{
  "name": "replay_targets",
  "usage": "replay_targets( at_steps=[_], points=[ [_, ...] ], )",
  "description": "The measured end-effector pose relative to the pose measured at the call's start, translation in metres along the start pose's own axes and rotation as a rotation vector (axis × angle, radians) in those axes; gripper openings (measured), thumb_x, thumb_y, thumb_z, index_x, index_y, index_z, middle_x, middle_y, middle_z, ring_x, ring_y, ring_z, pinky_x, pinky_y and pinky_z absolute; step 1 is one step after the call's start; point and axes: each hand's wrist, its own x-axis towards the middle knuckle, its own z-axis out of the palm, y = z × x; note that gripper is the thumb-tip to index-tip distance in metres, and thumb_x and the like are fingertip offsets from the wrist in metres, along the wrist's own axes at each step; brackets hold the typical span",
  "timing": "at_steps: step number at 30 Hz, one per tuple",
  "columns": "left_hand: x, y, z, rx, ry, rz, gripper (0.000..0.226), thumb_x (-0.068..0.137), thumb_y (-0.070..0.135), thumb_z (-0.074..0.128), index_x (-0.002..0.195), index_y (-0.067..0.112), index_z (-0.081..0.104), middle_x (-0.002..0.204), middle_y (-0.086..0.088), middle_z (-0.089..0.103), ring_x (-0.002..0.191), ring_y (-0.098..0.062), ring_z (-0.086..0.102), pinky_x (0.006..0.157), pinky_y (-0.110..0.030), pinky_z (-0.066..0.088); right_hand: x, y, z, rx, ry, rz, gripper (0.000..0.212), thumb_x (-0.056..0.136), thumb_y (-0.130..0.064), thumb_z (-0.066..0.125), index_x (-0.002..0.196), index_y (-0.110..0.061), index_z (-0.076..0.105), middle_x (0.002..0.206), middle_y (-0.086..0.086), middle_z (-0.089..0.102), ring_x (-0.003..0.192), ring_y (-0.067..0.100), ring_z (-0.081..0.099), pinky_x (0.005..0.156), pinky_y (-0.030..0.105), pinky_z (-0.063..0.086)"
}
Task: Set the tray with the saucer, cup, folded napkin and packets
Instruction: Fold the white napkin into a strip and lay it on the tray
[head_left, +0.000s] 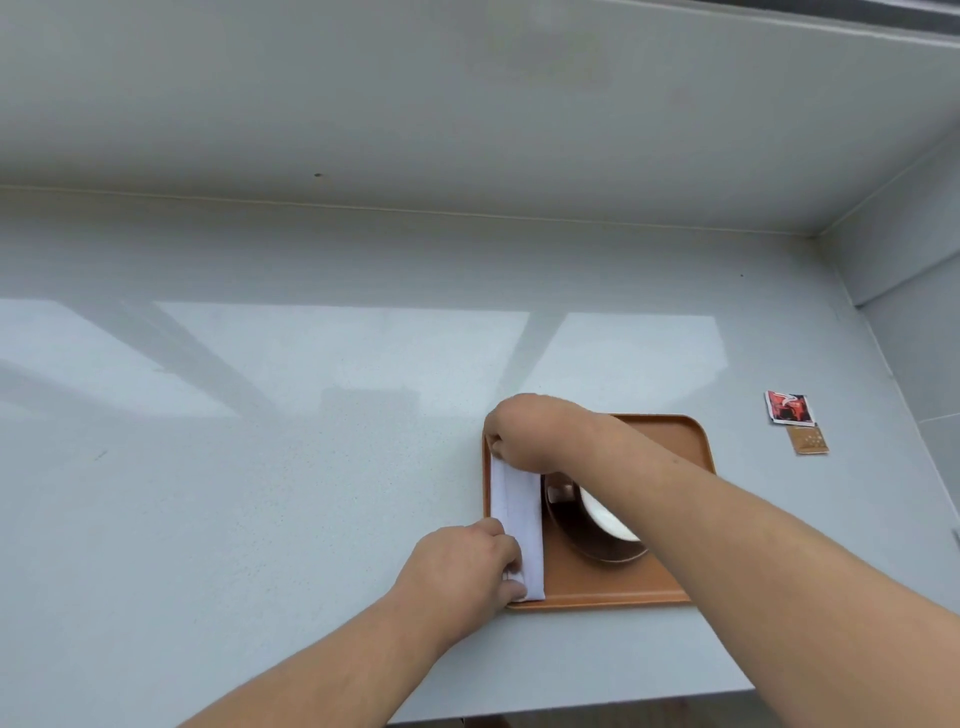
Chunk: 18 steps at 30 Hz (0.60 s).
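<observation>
From your head camera, you are laying the folded napkin (518, 525) along the left edge of the tray (680, 441), beside the cup (605, 514) on its saucer (597, 545). Your left hand (462, 566) pinches its near end and your right hand (519, 431) its far end. Next, the two packets (795, 422) on the counter (260, 467) need fetching.

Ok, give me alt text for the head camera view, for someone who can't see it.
Two bare hands, left hand and right hand, lay a folded white napkin along the left side of an orange tray holding a cup on a dark saucer. Two packets lie on the counter to the right.
</observation>
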Motion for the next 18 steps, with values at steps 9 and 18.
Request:
replay_targets(
  at_steps=[9,18],
  points=[
    [0.004,0.003,-0.006,0.026,-0.052,-0.025,0.033,0.089,0.053,0.059,0.112,0.031,0.068,0.109,0.01,0.061,0.087,-0.018,0.064,0.068,-0.03,0.049,-0.002,0.015,0.0,0.133,0.119,0.078,0.027,0.101,-0.015,0.045,0.106,-0.006,0.07,0.106,0.011,0.071,0.096,0.028,0.065,0.084,0.041,0.054],
    [0.009,0.01,-0.01,0.098,-0.122,-0.036,0.036,0.092,0.055,0.055,0.109,0.025,0.067,0.103,0.004,0.058,0.083,-0.023,0.064,0.064,-0.033,0.048,0.003,0.01,0.006,0.129,0.134,0.086,0.026,0.101,-0.011,0.045,0.107,-0.008,0.07,0.106,0.008,0.07,0.098,0.027,0.066,0.081,0.038,0.055]
  ],
)
